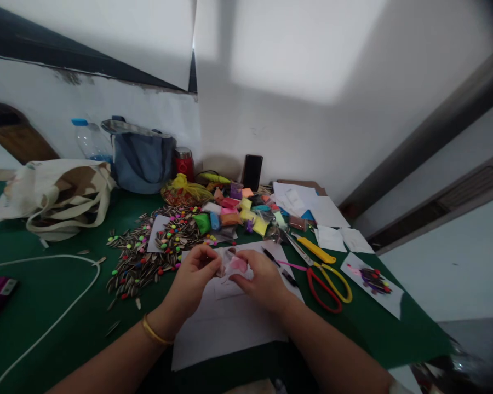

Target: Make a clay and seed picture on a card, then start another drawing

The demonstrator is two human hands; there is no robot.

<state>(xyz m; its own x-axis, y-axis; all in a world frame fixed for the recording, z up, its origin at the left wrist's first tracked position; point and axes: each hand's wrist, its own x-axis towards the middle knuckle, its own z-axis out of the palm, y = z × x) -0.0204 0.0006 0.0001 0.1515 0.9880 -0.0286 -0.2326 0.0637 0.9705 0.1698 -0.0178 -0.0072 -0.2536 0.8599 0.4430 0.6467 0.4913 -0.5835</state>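
Observation:
Between my two hands is a small clear plastic bag with pink clay [239, 265] inside, held just above white paper [225, 334]. My left hand [197, 276], a gold bangle on its wrist, pinches the bag's left edge between thumb and fingertips. From the other side, my right hand [263, 276] grips the bag near the pink lump, its thumb in front. Just right of the right hand lie a black pen [270, 255] and scissors [312, 268] with one red and one yellow handle. Sunflower seeds [139, 268] mixed with bright beads are heaped left of my left hand.
Several bagged clay pieces in many colours [230, 219] lie behind my hands. A yellow utility knife [316, 250] is by the scissors. A card with seeds stuck on it [373, 284] lies far right. Bags, bottles and a phone [252, 172] line the wall; a white cable [49, 323] crosses the left.

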